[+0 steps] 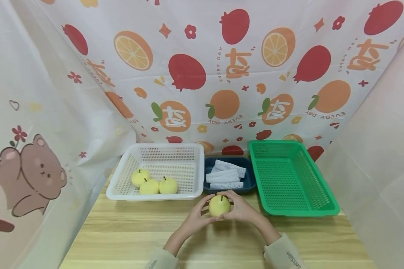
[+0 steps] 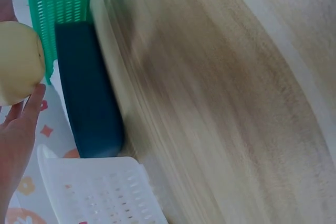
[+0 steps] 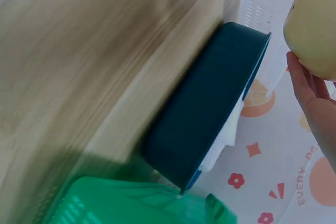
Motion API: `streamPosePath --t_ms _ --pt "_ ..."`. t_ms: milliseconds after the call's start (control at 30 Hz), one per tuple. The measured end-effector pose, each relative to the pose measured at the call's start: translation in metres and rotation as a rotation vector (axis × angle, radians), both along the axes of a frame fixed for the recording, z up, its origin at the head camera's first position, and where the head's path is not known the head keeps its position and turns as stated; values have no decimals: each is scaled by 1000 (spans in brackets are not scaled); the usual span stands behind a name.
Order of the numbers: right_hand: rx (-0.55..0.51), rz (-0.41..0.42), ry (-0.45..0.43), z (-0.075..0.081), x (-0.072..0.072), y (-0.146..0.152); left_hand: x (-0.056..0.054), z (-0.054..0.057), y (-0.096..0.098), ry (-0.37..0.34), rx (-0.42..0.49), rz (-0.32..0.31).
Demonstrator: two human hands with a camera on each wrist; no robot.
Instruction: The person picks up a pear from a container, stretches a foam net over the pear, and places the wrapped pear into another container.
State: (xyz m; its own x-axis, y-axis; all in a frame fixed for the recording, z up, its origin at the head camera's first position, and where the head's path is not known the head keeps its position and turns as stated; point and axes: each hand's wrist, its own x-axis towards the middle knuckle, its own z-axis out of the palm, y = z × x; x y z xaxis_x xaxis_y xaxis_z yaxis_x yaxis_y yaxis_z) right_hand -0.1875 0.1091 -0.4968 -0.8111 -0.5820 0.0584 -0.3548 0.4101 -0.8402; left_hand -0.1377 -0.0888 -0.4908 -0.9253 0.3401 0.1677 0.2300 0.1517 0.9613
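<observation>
A round yellow pear (image 1: 219, 206), its dark stem upward, is held between both hands over the table in front of the dark blue bin. My left hand (image 1: 194, 221) curls its fingers and thumb around the left side. On the opposite side, my right hand (image 1: 241, 209) grips it the same way. The left wrist view has the pear (image 2: 18, 64) at its left edge, fingertips of the left hand (image 2: 18, 140) against it. In the right wrist view, the right hand (image 3: 319, 111) supports the pear (image 3: 315, 32). White foam net sleeves (image 1: 225, 176) lie in the dark blue bin (image 1: 250, 184).
At the left stands a white perforated basket (image 1: 155, 197) with three yellow pears (image 1: 149, 186) inside. A green perforated basket (image 1: 299, 213) stands at the right. Behind them hangs a fruit-print cloth (image 1: 202, 41), and the wooden table (image 1: 121, 243) extends toward me.
</observation>
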Motion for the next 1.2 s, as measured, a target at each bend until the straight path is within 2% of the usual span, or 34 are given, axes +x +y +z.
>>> streamPosePath --t_ms 167,367,433,600,633,767,967,1200 --pt "35 3 -4 -8 2 3 0 -7 -1 -46 16 -28" --pt "36 16 -6 -19 4 9 -9 -40 1 -96 56 -75" --pt "24 17 -1 -23 4 10 -12 -46 2 -101 50 -88" --pt "-2 25 -7 -33 4 14 -16 -50 6 -109 44 -102" --pt "-10 31 -22 -35 4 14 -18 -54 6 -109 38 -101" --pt "-10 37 -67 -41 2 16 -22 -60 6 -108 27 -98" --pt "-49 7 -138 -50 -1 16 -29 -66 6 -95 -30 -77" --pt "-40 -40 -105 -59 -5 17 -37 -72 12 -110 -49 -76"
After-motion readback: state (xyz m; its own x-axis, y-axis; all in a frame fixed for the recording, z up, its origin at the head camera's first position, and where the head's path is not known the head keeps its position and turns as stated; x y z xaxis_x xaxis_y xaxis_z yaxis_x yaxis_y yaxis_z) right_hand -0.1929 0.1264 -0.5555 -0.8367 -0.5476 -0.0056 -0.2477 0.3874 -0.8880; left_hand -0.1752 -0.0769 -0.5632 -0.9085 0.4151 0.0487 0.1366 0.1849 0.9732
